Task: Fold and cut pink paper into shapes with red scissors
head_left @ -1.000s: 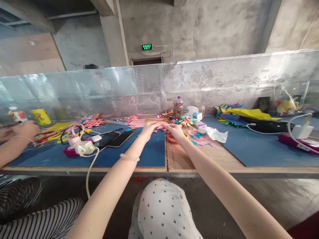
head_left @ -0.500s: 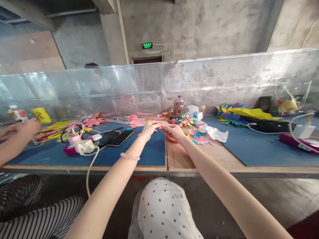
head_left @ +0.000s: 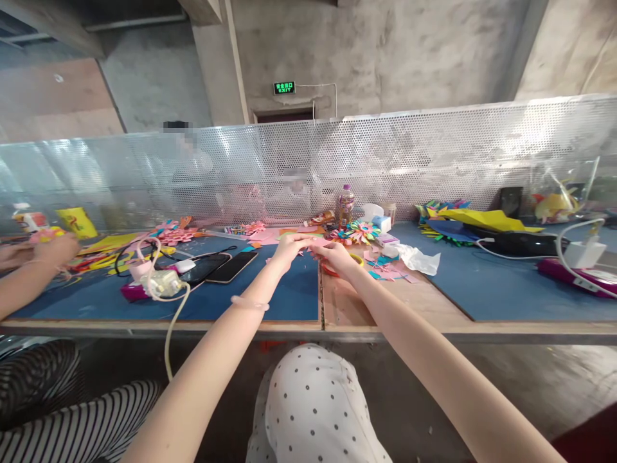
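Both hands meet above the middle of the table, over scattered paper. My left hand [head_left: 289,251] is closed on a small pink paper piece [head_left: 318,242], its fingers pointing right. From the other side my right hand [head_left: 336,255] pinches the same piece. Under my right hand lies a roll of tape [head_left: 357,260], partly covered. A colourful paper flower [head_left: 364,233] sits just beyond it, and pink and blue paper scraps [head_left: 393,270] lie to its right.
A phone [head_left: 232,267] and a power strip with cables [head_left: 135,291] lie to the left. Behind stand a bottle [head_left: 346,206] and a perforated metal screen [head_left: 409,161]. Crumpled tissue [head_left: 421,259] is at right. Another person's hand [head_left: 58,249] works at far left.
My fingers have shifted slightly and more of the pink paper shows between them. At far left, the other person's hands now show a pink and yellow item.
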`<state>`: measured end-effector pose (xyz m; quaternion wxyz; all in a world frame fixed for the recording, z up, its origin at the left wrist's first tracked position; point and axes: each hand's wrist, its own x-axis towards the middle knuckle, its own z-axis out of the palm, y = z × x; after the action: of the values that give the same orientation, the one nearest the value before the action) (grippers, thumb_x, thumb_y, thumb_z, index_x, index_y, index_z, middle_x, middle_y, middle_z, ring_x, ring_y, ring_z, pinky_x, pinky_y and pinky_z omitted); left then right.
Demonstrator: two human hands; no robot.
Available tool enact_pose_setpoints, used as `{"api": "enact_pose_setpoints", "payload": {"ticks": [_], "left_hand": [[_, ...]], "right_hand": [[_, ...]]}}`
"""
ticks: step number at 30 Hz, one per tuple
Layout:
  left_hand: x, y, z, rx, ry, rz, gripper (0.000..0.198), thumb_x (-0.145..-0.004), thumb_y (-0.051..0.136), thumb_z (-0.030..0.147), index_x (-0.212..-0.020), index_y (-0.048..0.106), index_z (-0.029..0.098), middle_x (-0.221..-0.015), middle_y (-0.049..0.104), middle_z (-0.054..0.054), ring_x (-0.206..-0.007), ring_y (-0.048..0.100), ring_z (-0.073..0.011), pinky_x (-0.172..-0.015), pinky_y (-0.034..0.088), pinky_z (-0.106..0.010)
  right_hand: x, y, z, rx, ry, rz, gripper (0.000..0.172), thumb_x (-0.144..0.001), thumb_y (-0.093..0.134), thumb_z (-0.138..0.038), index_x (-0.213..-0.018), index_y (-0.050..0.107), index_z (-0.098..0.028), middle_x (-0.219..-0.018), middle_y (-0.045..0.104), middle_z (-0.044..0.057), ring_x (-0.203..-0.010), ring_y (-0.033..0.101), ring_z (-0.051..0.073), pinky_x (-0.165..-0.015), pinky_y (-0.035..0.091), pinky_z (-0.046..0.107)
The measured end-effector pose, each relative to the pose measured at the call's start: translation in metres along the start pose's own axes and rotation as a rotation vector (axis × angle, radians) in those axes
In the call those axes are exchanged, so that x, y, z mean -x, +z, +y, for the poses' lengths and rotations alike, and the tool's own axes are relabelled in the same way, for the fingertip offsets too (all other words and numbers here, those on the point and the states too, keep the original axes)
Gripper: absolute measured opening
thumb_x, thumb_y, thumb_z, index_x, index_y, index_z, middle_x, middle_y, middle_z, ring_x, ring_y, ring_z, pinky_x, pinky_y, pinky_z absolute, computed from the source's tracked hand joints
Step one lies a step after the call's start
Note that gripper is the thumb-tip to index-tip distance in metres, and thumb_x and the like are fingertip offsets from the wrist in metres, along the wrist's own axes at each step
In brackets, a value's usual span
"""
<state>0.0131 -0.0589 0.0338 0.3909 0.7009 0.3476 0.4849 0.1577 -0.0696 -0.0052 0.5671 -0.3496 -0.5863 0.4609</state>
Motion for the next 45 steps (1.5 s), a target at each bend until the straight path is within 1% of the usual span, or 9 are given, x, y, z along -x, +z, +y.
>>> {"api": "enact_pose_setpoints", "payload": {"ticks": [3,8,16,21,25,30,33,39,45], "left_hand": [[0.0,0.0,0.0,-0.001,-0.001,0.007,0.029,-0.061,0.067,0.035,-0.081,0.073,0.014,-0.072,0.068,-0.007,-0.063,0.056,-0.0158,-0.057,0.039,-0.027],[-0.002,0.0,-0.002,0.015,-0.008,-0.001,0.03,-0.06,0.069,0.035,-0.081,0.073,0.015,-0.082,0.07,-0.009,-0.07,0.059,-0.0179,-0.063,0.043,-0.029],[-0.004,0.0,-0.006,0.023,-0.001,0.007,0.028,-0.062,0.068,0.031,-0.084,0.073,0.015,-0.086,0.07,-0.009,-0.077,0.062,-0.0203,-0.067,0.045,-0.03],[-0.005,0.0,-0.01,0.03,0.026,0.028,0.027,-0.062,0.068,0.032,-0.084,0.073,0.016,-0.086,0.07,-0.008,-0.081,0.062,-0.0207,-0.068,0.045,-0.029],[-0.007,0.0,-0.013,0.063,0.029,0.002,0.028,-0.06,0.069,0.031,-0.082,0.073,0.015,-0.085,0.07,-0.009,-0.078,0.061,-0.0199,-0.068,0.045,-0.029],[-0.007,0.0,-0.013,0.048,0.062,0.014,0.031,-0.062,0.067,0.036,-0.085,0.073,0.015,-0.082,0.07,-0.008,-0.076,0.06,-0.0187,-0.066,0.043,-0.028],[-0.007,0.0,-0.014,0.042,0.067,0.015,0.031,-0.063,0.066,0.036,-0.085,0.073,0.015,-0.081,0.069,-0.007,-0.075,0.059,-0.0183,-0.065,0.042,-0.028],[-0.008,0.001,-0.016,0.058,0.041,0.035,0.029,-0.062,0.067,0.034,-0.082,0.071,0.014,-0.077,0.067,-0.006,-0.064,0.057,-0.0153,-0.058,0.042,-0.027],[-0.011,0.003,-0.021,0.121,-0.014,-0.026,0.028,-0.065,0.064,0.032,-0.085,0.068,0.014,-0.073,0.065,-0.005,-0.057,0.054,-0.0123,-0.054,0.041,-0.025]], "right_hand": [[-0.001,0.0,0.001,0.001,-0.011,-0.008,0.034,-0.061,0.071,-0.044,-0.073,0.071,-0.013,-0.075,0.069,0.007,-0.06,0.057,0.012,-0.052,0.04,0.021],[-0.001,0.0,0.002,-0.005,-0.033,-0.004,0.03,-0.061,0.072,-0.042,-0.074,0.071,-0.015,-0.075,0.069,0.006,-0.063,0.058,0.012,-0.055,0.041,0.021],[0.001,0.003,0.003,-0.01,0.018,0.007,0.032,-0.058,0.074,-0.043,-0.071,0.071,-0.014,-0.069,0.067,0.005,-0.055,0.054,0.01,-0.046,0.035,0.019],[0.0,0.004,0.004,-0.038,0.025,-0.002,0.034,-0.056,0.075,-0.044,-0.072,0.071,-0.014,-0.069,0.067,0.005,-0.053,0.054,0.009,-0.045,0.035,0.02],[0.0,0.004,0.004,-0.028,-0.011,0.014,0.031,-0.057,0.074,-0.041,-0.072,0.071,-0.014,-0.065,0.066,0.004,-0.053,0.054,0.01,-0.047,0.036,0.02],[0.003,0.005,0.001,-0.01,-0.007,-0.032,0.033,-0.06,0.072,-0.044,-0.072,0.069,-0.014,-0.068,0.066,0.005,-0.055,0.056,0.011,-0.044,0.035,0.019],[0.003,0.006,0.001,0.018,-0.032,-0.014,0.031,-0.059,0.073,-0.043,-0.069,0.067,-0.013,-0.061,0.064,0.004,-0.052,0.054,0.01,-0.043,0.034,0.019],[0.0,0.006,0.005,0.03,-0.021,-0.002,0.033,-0.06,0.073,-0.043,-0.07,0.068,-0.012,-0.061,0.064,0.005,-0.05,0.054,0.01,-0.041,0.034,0.019],[0.0,0.006,0.004,0.061,0.008,0.024,0.028,-0.063,0.071,-0.038,-0.071,0.068,-0.011,-0.063,0.066,0.006,-0.052,0.058,0.011,-0.04,0.036,0.017]]}}
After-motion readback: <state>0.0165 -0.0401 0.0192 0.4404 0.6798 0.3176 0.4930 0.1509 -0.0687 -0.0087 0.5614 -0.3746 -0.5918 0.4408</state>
